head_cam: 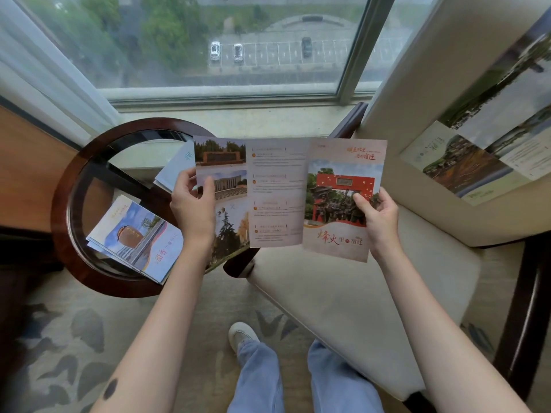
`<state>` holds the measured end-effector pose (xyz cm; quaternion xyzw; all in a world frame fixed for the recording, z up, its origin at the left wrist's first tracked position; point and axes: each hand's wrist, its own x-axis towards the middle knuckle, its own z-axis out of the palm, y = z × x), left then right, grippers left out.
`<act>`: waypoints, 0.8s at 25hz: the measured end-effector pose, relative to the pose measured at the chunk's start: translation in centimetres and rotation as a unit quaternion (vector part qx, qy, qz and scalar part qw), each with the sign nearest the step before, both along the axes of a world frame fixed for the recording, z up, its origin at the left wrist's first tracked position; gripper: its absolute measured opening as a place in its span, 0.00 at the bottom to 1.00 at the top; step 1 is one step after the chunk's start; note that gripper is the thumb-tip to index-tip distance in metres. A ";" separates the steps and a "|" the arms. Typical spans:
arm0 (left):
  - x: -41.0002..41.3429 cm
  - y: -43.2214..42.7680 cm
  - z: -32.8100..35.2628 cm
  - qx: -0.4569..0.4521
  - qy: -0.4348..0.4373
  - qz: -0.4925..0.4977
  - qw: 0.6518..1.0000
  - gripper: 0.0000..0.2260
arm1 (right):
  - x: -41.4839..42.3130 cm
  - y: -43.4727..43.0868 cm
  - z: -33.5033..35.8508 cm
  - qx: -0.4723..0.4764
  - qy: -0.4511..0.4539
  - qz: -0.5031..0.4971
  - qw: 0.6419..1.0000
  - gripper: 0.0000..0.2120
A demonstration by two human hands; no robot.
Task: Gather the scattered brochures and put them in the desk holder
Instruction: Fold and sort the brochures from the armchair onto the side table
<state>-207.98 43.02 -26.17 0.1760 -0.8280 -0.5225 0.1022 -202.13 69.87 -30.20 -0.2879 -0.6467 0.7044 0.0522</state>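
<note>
Brochure unfolded, pinched between left hand, right hand

Glossy dark wood table rim with glass top, matt paper brochure, cream upholstered chair, patterned carpet

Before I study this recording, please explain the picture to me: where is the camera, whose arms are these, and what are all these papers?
There is no machine here. The single picture comes from a camera worn on a person's head, looking forward and down, so the two bare arms are that person's own. The left hand and the right hand each pinch one side of an open brochure, holding it spread in the air. At lower left stands a round glass table. On it lie a stack of brochures and, further back, a pale brochure. At the right is a cream chair, and a spread-out brochure lies on the cream surface above it. No desk holder shows.
</note>
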 end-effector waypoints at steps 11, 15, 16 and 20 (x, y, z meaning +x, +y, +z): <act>1.0 2.4 -0.1 0.165 -0.066 -0.069 0.982 0.14 | -0.8 -2.1 0.3 -0.152 0.002 0.184 0.971 0.12; 2.1 4.1 0.4 0.244 -0.042 -0.122 0.961 0.08 | -1.4 -4.4 0.1 -0.084 0.003 0.180 0.980 0.09; 2.4 4.5 0.4 0.270 -0.043 -0.137 0.952 0.08 | -1.5 -4.9 0.0 -0.066 0.004 0.171 0.983 0.08; 3.4 5.4 0.4 0.346 -0.037 -0.200 0.916 0.11 | -1.9 -6.2 0.0 0.002 0.001 0.113 0.994 0.10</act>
